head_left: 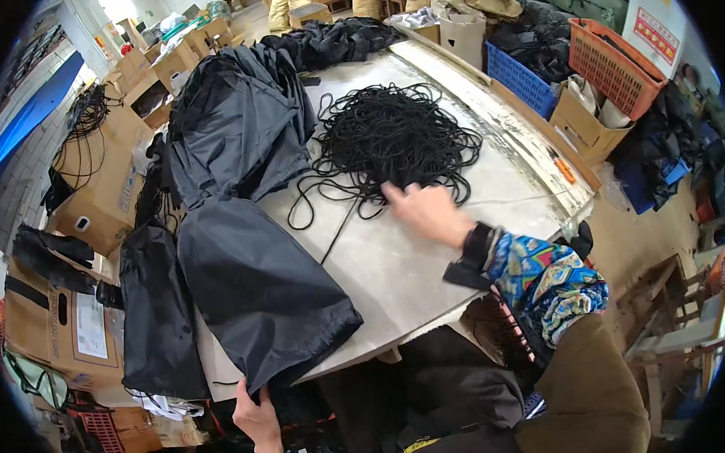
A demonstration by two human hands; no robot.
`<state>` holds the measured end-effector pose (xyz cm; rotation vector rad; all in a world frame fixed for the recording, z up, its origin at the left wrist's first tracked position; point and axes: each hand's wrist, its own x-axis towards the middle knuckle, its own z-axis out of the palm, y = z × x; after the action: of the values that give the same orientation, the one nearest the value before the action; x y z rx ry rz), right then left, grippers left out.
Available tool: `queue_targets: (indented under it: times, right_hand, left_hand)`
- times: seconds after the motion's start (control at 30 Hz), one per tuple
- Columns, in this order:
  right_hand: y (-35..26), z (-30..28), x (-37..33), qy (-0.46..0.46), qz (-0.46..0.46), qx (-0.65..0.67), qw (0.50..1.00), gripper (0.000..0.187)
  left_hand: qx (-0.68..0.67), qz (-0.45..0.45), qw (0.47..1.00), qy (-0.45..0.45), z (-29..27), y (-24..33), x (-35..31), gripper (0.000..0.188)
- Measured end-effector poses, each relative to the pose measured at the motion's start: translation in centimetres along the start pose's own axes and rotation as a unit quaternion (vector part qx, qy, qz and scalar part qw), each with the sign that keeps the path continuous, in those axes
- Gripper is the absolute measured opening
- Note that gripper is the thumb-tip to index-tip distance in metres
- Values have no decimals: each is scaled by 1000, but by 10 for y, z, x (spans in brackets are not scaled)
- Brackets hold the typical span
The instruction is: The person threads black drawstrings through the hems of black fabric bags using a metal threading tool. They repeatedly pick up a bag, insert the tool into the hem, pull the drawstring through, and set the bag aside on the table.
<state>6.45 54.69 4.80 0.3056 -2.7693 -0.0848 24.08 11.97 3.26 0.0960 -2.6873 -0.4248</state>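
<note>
My left hand (256, 417) pinches the near corner of a black fabric bag (262, 286) at the table's front edge. A short dark cord end shows beside its fingertips. The bag lies flat, its far end meeting a heap of similar black bags (236, 122). My right hand (431, 214) reaches over the table to the near side of a tangled pile of black cord (394, 137). Its index finger is stretched out and touches the cord; the other fingers are partly hidden. One loose strand runs from the pile towards the bag.
Another black bag (162, 309) hangs over the table's left edge. Cardboard boxes (106, 171) stand on the left. Beyond the pale tabletop (367, 297), a blue crate (521, 77) and an orange crate (616, 66) stand at the right. A wooden stool (675, 311) is at lower right.
</note>
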Motion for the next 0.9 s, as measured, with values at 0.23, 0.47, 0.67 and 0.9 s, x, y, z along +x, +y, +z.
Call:
queue_targets:
  times: [0.23, 0.47, 0.67, 0.9]
  right_hand:
    - [127, -17, -62, -44, 193, 66, 978, 28]
    - [68, -22, -75, -2, 31, 240, 970, 31]
    - [45, -22, -53, -76, 90, 204, 972, 26]
    - [25, -33, -75, -167, 37, 213, 962, 12]
  left_hand:
    - [5, 205, 968, -142, -1, -27, 37, 51]
    - [2, 298, 934, -196, 41, -10, 105, 57]
    - [-84, 115, 962, -235, -11, 9, 117, 60]
    - [-133, 317, 912, -225, -6, 149, 44, 34]
